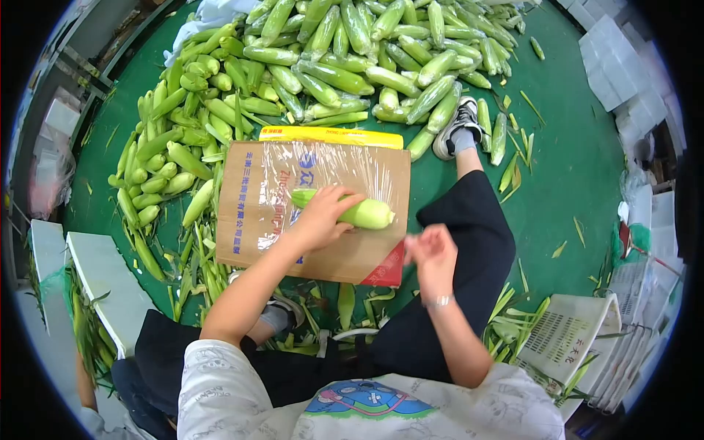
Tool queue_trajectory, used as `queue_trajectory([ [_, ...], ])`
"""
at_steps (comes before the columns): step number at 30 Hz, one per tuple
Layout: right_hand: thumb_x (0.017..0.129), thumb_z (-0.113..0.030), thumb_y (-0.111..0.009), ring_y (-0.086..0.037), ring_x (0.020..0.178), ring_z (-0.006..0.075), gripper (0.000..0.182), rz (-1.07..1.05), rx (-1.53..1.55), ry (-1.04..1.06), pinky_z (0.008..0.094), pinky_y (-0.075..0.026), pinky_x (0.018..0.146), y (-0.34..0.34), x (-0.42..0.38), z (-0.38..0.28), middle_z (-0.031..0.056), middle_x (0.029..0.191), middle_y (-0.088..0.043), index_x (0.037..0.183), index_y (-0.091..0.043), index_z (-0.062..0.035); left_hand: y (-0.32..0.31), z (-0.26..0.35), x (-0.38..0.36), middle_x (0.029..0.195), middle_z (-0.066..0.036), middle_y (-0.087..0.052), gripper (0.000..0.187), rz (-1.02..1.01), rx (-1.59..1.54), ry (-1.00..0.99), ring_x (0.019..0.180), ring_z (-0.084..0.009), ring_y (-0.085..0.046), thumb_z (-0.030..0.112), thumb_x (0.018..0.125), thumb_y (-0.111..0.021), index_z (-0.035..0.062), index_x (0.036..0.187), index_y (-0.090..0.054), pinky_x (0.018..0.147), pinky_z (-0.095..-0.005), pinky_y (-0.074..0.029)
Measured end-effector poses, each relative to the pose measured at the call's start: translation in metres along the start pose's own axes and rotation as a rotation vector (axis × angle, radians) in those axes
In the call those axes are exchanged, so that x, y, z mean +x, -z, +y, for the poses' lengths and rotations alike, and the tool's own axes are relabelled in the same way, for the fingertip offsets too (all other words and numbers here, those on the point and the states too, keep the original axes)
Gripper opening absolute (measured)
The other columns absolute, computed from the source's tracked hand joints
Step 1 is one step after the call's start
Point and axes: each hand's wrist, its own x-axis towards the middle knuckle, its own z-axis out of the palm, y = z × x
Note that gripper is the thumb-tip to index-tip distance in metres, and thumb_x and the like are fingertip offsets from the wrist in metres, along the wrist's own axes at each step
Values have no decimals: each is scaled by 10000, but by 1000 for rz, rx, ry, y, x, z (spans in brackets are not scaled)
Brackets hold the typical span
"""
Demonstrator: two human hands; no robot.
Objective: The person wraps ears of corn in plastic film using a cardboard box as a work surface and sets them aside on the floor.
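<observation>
left hand [320, 214] grips one corn cob [357, 211] on one cardboard box [253, 213]; right hand [433, 253] blurred, seemingly holding nothing.

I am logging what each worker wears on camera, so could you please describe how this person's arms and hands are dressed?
Both forearms are bare below short white sleeves printed with faint grey drawings. The left hand shows no glove or jewellery. The right hand is gloveless too, with a thin silvery bracelet at its wrist.
</observation>
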Motion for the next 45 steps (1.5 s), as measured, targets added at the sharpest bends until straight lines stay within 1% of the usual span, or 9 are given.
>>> queue_trajectory([
  [6,869,-76,-632,-588,738,238,259,-157,-571,473,358,-483,663,-65,74,35,126,882,-594,1106,-554,-5,13,-34,28,1236,-162,-526,634,-237,-161,-4,1176,-385,-479,175,692,-796,59,1270,-563,1012,-405,-396],
  [12,841,-474,-629,-526,983,318,563,-477,-1211,849,428,-432,829,-76,99,28,150,1049,-563,1178,-541,-31,24,-13,-43,1101,-192,-540,543,542,169,300,1013,-383,-541,254,735,-786,-4,1139,-532,885,-434,-462],
  [15,784,-534,-668,-543,946,329,664,-583,-1290,841,427,-462,806,-71,105,28,151,1016,-564,1220,-538,-50,5,-28,-104,846,-161,-602,386,96,320,663,769,-395,-581,261,773,-755,0,1011,-599,736,-452,-501],
  [22,757,-517,-702,-530,856,302,635,-689,-1155,1109,401,-474,718,-70,43,34,129,930,-534,1210,-542,-102,100,-30,-119,542,-113,-596,277,80,-237,740,497,-225,-597,193,797,-671,-41,654,-633,530,-385,-502],
  [26,757,-484,-707,-526,811,274,575,-666,-1098,1025,373,-470,680,-70,-22,57,114,908,-531,1159,-564,-99,60,-9,-69,571,-88,-617,247,-32,-690,657,491,-146,-556,204,800,-701,-11,687,-657,498,-318,-451],
  [28,774,-422,-717,-525,877,315,545,-698,-1164,706,400,-462,758,-62,-41,56,141,975,-537,1157,-550,-72,1,-14,-67,629,-135,-642,306,-172,-161,304,549,-254,-599,284,824,-695,-3,726,-658,570,-380,-485],
  [37,829,-234,-643,-466,1026,349,280,-191,-1213,671,452,-364,900,-91,91,41,186,1061,-514,941,-536,0,22,4,-74,1093,-217,-501,511,37,-66,200,1002,-407,-547,385,858,-663,-37,1112,-527,830,-427,-469],
  [40,765,-143,-645,-548,965,334,203,-382,-1256,946,433,-429,821,-110,132,49,151,957,-580,903,-548,-30,21,1,-51,1044,-174,-538,655,-24,281,22,991,-340,-538,478,724,-752,-41,1054,-524,847,-411,-457],
  [45,851,-141,-598,-657,803,306,245,-939,-597,92,376,-530,721,-123,155,64,135,944,-683,1067,-606,-27,3,-19,-29,960,-142,-564,611,-85,350,66,910,-310,-564,494,681,-773,0,918,-501,794,-373,-486],
])
